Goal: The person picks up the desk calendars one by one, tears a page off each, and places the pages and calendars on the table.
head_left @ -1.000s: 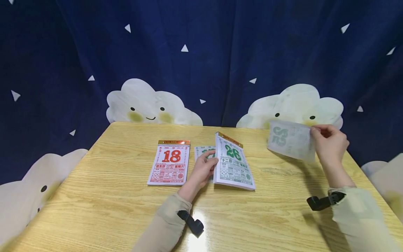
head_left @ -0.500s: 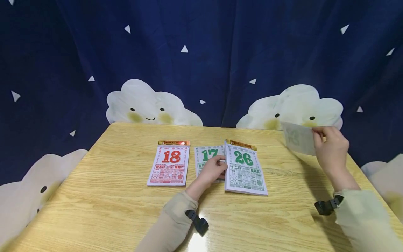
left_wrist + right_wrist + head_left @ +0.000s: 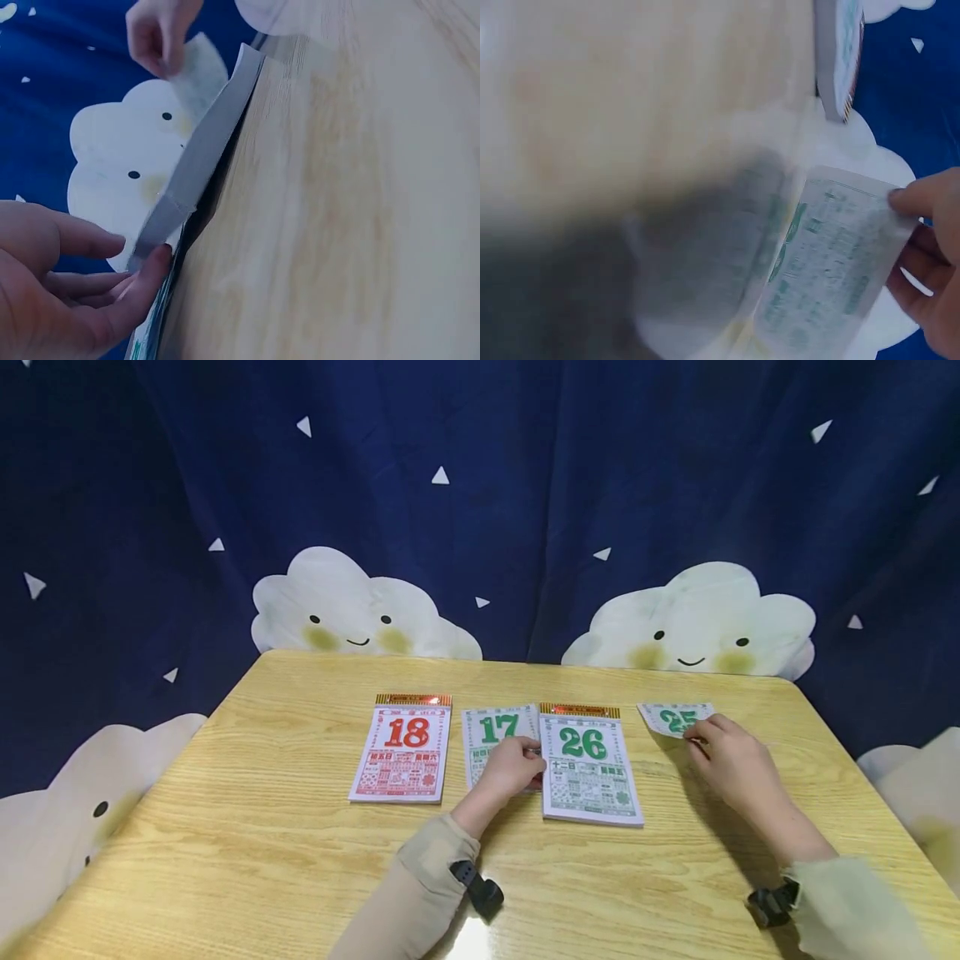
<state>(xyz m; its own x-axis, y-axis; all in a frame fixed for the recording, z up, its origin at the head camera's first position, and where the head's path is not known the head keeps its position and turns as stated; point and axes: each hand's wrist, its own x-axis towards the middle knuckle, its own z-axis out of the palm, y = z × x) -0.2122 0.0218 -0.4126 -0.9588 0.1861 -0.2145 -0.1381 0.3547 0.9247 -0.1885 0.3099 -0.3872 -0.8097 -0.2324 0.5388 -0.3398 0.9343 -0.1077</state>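
My left hand (image 3: 513,767) is at the left edge of a tear-off calendar (image 3: 590,768) showing a green 26. In the left wrist view, its thumb and fingers pinch the edge of the calendar's thick pad (image 3: 196,161), with a dark gap under part of it. My right hand (image 3: 738,766) pinches a loose calendar sheet (image 3: 672,717) with a green 25, at the right side of the table. The right wrist view shows this thin sheet (image 3: 829,255) standing up from the tabletop, held at its corner. Part of the sheet is hidden behind the right hand in the head view.
A second calendar (image 3: 405,752) with a red 18 lies at the left. Between the two calendars lies a loose sheet (image 3: 491,727) with a green 17, partly covered by my left hand. The wooden table (image 3: 247,852) ends at a dark blue curtain (image 3: 502,510).
The 26 calendar has come down from a tilt and shifted right, with my left hand following. My right hand has lowered the 25 sheet toward the table, turning its printed face up.
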